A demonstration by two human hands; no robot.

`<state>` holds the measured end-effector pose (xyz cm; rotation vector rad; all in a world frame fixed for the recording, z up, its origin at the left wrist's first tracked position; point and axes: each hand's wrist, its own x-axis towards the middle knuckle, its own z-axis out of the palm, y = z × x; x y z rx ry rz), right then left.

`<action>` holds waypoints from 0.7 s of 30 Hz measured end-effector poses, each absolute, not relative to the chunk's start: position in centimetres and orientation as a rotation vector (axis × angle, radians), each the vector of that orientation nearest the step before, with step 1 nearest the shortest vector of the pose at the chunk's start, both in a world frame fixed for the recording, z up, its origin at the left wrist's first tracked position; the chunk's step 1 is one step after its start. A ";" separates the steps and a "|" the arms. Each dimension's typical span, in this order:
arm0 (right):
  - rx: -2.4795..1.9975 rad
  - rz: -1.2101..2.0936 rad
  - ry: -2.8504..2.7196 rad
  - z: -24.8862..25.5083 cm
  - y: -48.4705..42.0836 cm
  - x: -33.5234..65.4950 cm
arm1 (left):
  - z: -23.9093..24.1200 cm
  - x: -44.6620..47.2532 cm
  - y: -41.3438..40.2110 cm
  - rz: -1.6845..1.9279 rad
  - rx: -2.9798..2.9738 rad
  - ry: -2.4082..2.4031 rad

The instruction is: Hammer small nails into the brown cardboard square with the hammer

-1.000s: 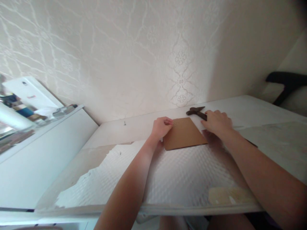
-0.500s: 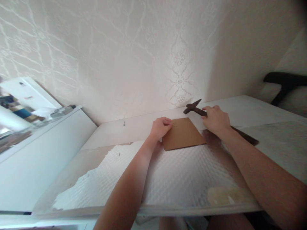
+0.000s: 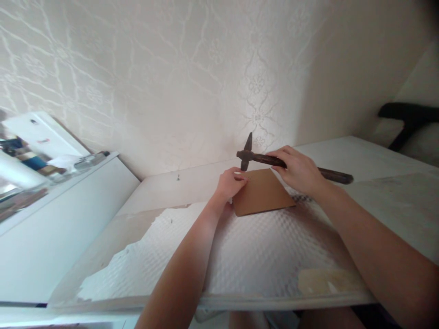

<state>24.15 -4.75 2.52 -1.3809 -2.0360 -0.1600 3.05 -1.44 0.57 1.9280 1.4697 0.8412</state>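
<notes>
One hammer (image 3: 262,158), right hand (image 3: 299,170) gripping it, hovers by the board's (image 3: 263,196) far edge; left hand (image 3: 230,183) at the far-left corner, grasp unclear; table (image 3: 343,157) stretches rightward.

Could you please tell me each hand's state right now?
Left hand: curled at the brown board; its grip cannot be told.
Right hand: closed around the hammer.

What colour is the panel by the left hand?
The panel is brown, best seen in the head view.
</notes>
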 end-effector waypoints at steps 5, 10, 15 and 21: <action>-1.437 -0.176 -2.072 3.0 -5.1 24.2 | 0.7 2.8 -1.4 0.828 1.834 1.418; -1.402 -0.205 -2.094 3.1 -5.2 24.2 | 1.0 2.5 -1.3 0.806 1.757 1.354; -1.405 -0.212 -2.117 3.2 -5.4 24.1 | 1.0 2.6 -1.2 0.820 1.714 1.370; -1.495 -0.249 -2.046 3.5 -5.6 24.0 | 0.9 3.1 -1.6 0.832 1.846 1.456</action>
